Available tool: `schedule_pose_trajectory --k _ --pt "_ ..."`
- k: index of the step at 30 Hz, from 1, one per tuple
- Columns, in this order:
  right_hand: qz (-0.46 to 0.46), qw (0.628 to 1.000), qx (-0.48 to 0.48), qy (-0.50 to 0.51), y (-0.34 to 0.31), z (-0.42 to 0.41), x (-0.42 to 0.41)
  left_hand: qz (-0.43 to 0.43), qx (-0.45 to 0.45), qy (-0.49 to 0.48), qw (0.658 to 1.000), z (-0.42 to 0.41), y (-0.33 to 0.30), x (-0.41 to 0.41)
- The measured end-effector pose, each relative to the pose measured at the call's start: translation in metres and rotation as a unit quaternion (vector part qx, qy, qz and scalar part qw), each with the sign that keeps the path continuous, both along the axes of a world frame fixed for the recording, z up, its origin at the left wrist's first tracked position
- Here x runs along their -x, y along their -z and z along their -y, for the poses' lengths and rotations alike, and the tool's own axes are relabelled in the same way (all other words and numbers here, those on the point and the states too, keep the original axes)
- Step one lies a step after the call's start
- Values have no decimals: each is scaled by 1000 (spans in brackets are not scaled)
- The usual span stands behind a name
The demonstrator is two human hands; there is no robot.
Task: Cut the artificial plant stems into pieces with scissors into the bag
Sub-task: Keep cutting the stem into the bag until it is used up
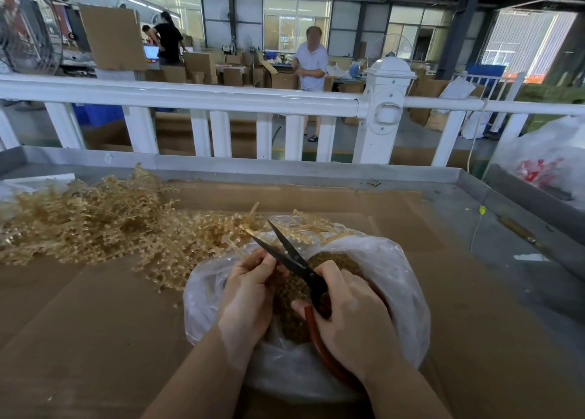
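The right hand point(351, 311) grips the scissors point(294, 260), blades open, w/ the left hand point(250, 292) pinching a stem point(235, 247) just beside them over the bag point(395, 276), so closing may nick those fingertips or throw pieces outside.

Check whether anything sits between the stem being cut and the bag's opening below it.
Nothing visible does. The stem, held by the left hand, sits over the open bag; only the scissors in the right hand cross there.
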State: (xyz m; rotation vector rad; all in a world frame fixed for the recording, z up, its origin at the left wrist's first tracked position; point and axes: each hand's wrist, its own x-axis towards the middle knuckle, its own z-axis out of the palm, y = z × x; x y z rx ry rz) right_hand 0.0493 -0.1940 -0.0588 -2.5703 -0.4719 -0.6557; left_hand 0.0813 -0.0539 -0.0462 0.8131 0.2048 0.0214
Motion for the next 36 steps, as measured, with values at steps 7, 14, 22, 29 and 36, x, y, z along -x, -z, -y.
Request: schedule_pose_trajectory --k 7,14,22,29,36 --pt "10 1000 -24 -6 -1 0 0 37 -16 25 999 1 -2 3" --pt "9 1000 -25 -4 -1 1 0 40 -22 22 999 1 2 0" --pt "8 999 -40 -15 -1 2 0 46 -11 21 999 1 2 1" --pt "40 993 -103 32 -4 3 1 51 -22 28 998 0 5 -3" --pt "23 997 -69 37 -2 2 0 43 -15 33 998 -1 6 -3"
